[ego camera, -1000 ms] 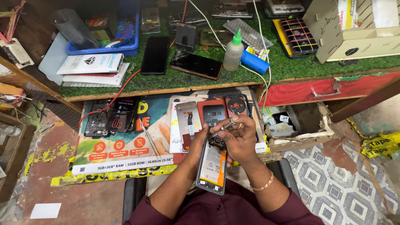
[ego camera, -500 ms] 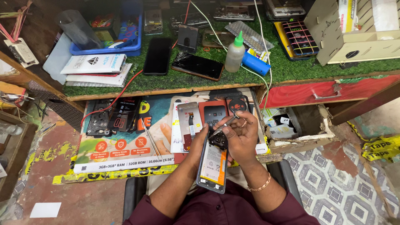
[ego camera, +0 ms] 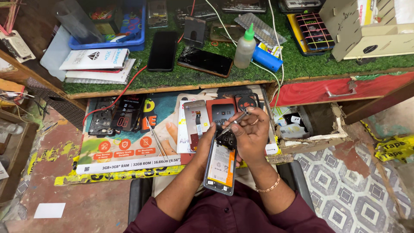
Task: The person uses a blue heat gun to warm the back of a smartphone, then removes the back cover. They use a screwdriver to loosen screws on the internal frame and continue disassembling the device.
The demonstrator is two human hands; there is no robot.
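My left hand (ego camera: pixel 205 140) holds an opened phone (ego camera: pixel 220 166) upright over my lap, its back cover off and the orange-and-white battery showing. The thumb rests on the phone's left edge. My right hand (ego camera: pixel 252 133) grips a thin metal tool (ego camera: pixel 235 121), like tweezers or a small screwdriver, with its tip down at the dark upper part of the phone. A gold bracelet (ego camera: pixel 268 188) sits on my right wrist. Both forearms are bare below maroon sleeves.
A pulled-out tray lined with a colourful poster (ego camera: pixel 129 149) holds phone back frames (ego camera: pixel 114 116), a flex part (ego camera: pixel 196 118) and a thin rod (ego camera: pixel 156 139). Above, a green-matted bench (ego camera: pixel 297 64) carries dark phones (ego camera: pixel 162 51), a white glue bottle (ego camera: pixel 244 48), a blue bin (ego camera: pixel 129 41) and a cardboard box (ego camera: pixel 371 30). An open drawer (ego camera: pixel 302 129) sits right.
Both hands stay on the phone with only slight shifts of the tool; the view has dipped a little. Nothing was picked up or put down.
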